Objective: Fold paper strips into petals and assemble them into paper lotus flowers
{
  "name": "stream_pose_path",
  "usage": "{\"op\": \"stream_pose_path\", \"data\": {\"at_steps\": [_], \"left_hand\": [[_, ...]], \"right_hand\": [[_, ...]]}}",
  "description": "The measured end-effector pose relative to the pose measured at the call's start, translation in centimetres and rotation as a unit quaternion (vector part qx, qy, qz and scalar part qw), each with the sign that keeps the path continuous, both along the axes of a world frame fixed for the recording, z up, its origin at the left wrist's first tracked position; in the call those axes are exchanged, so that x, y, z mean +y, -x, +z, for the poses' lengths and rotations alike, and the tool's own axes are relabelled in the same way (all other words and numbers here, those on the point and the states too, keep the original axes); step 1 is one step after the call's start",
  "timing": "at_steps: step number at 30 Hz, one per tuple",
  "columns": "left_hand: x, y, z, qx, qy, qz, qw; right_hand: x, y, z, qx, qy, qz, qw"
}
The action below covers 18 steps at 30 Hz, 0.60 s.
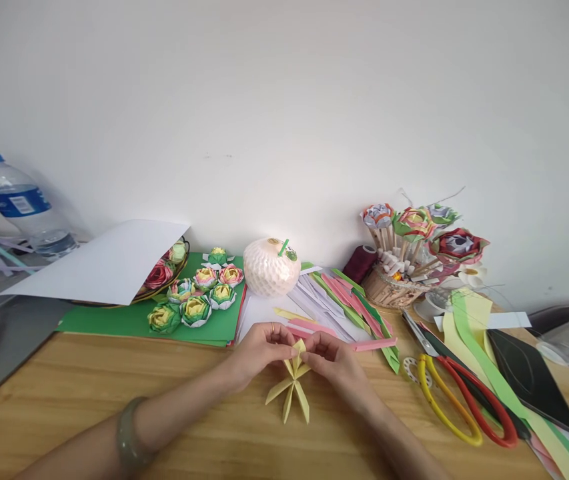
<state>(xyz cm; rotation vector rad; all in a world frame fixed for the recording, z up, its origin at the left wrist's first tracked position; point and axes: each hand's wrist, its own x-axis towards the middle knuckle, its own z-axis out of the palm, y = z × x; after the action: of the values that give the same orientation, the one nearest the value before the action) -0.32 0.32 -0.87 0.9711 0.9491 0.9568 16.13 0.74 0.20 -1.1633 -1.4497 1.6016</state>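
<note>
Near the front middle of the wooden table I hold a yellow folded-paper flower [293,383] with several narrow petals spread out like a star. My left hand [267,347] pinches its upper petals from the left side. From the right, my right hand [328,357] grips the same upper part between thumb and fingers. The lower petals point down and outward, free of both hands. Behind my hands lie folded paper strips [314,325] in pink, white and green.
Folded paper flowers [197,310] sit on green sheets [114,322] at the left, beside a tilted white sheet [109,260]. A water bottle [21,203] stands far left. A foam-netted round object [270,267] is behind. Scissors [459,400], a black tablet [529,373] and a flower basket [394,287] are right.
</note>
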Motion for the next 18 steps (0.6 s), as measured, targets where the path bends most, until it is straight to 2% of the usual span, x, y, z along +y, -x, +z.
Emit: {"op": "stream_pose_path", "data": {"at_steps": [8, 18], "left_hand": [[-0.22, -0.15, 0.34, 0.031, -0.034, 0.018, 0.999], [-0.16, 0.00, 0.12, 0.021, -0.033, -0.025, 0.999]], "right_hand": [[-0.01, 0.21, 0.02, -0.034, -0.015, -0.022, 0.999], [-0.38, 0.15, 0.53, -0.026, -0.038, 0.009, 0.999]]}}
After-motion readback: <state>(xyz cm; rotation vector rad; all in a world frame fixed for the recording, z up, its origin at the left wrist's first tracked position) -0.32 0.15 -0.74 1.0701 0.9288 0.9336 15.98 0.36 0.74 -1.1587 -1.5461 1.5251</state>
